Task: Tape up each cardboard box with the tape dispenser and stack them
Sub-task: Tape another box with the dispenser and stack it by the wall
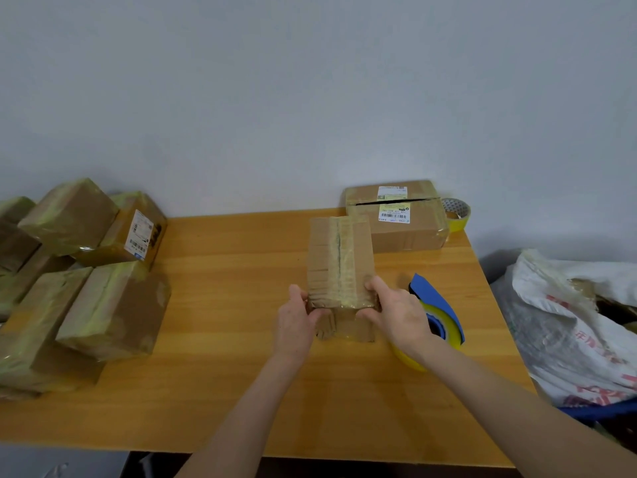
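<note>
Cardboard box [339,267] sits at the middle of the frame on the wooden bench [224,305], its long top face running away from you with a strip of clear tape over the centre seam. You hold it at its near end with both hands. At the far left of the frame a pile of taped boxes [86,270] crowds the bench's left edge, stacked unevenly, some tilted, one showing a white label. Moving right, your left grip [296,322] clasps the box's near left corner, fingers curled over the top edge and thumb on the near face. Your right grip [400,315] clasps the near right corner the same way, fingers wrapped over the top and thumb pressed to the front. Whether the box's underside rests flat on the bench or is raised a little, you cannot tell. Just behind your right wrist lies the tape dispenser [434,294], blue-bodied with a yellow roll, on the bench and partly hidden by that hand. Toward the upper right of the bench, against the wall, stands a labelled box [396,232] with a dark gap across its top, and a loose tape roll [456,210] touches its right end. At the right edge of the frame, off the bench, a crumpled plastic bag [568,322] with red print is heaped up.
</note>
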{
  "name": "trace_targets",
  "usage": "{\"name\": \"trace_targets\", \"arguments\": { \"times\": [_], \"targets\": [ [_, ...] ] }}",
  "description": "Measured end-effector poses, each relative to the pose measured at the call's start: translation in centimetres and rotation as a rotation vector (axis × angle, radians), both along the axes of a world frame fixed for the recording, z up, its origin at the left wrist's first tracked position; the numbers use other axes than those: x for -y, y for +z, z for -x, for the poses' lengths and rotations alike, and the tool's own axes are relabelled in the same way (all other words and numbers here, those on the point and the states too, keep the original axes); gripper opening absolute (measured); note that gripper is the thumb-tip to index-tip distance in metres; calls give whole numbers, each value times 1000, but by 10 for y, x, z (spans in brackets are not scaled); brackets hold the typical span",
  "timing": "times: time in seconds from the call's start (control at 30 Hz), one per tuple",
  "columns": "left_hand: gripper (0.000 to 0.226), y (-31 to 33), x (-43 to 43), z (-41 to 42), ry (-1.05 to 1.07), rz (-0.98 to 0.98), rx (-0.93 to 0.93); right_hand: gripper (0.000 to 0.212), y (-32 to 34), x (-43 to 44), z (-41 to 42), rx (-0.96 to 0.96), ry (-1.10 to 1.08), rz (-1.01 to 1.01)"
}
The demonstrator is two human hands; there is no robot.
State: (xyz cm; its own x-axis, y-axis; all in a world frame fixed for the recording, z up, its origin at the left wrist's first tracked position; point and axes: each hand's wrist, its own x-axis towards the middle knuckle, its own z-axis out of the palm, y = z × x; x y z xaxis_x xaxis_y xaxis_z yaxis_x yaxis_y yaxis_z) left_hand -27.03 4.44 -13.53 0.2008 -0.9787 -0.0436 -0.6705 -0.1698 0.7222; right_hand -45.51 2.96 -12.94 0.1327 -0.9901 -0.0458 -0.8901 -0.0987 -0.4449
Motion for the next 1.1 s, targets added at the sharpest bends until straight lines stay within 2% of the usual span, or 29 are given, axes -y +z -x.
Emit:
{"name": "trace_targets", "arguments": {
  "times": [0.23, 0.27, 0.37, 0.43, 0.47, 0.57, 0.7, 0.8, 0.87, 0.93, 1.03, 1.1],
  "targets": [
    [32, -8, 0, -6, -16, 1, -68, 43, -8, 0, 3, 80, 20, 28],
    [40, -8, 0, -8, -35, -36, -51, 45, -9, 0, 4, 82, 17, 18],
    [83, -9, 0, -16, -35, -226, 20, 53, -8, -1, 10, 124, 1, -73],
    [92, -5, -1, -17, -19, -277, 29, 62, -6, -1, 12, 154, -22, -99],
    [92, -3, -1, -14, -19, -261, -5, 67, -4, 0, 11, 174, -52, -104],
    [71, 5, 5, 7, 9, -188, -164, 74, 1, 6, 2, 216, -165, -174],
    [56, 3, 11, 23, 78, -174, -190, 50, -2, 9, -9, 273, -184, -264],
    [39, 4, 11, 18, 35, -182, -169, 42, 2, 10, -8, 275, -187, -267],
    [33, 10, 13, 9, 16, -191, -123, 39, 3, 9, -9, 275, -163, -277],
    [37, 17, 17, -7, 26, -184, -10, 31, 1, 1, -18, 365, -79, -334],
    [61, 27, 22, -29, -63, -179, 383, 36, -5, -10, -33, 360, 114, -410],
    [82, 31, 22, -23, -204, -172, 561, 34, -3, -5, -31, 325, 87, -369]
  ]
}}
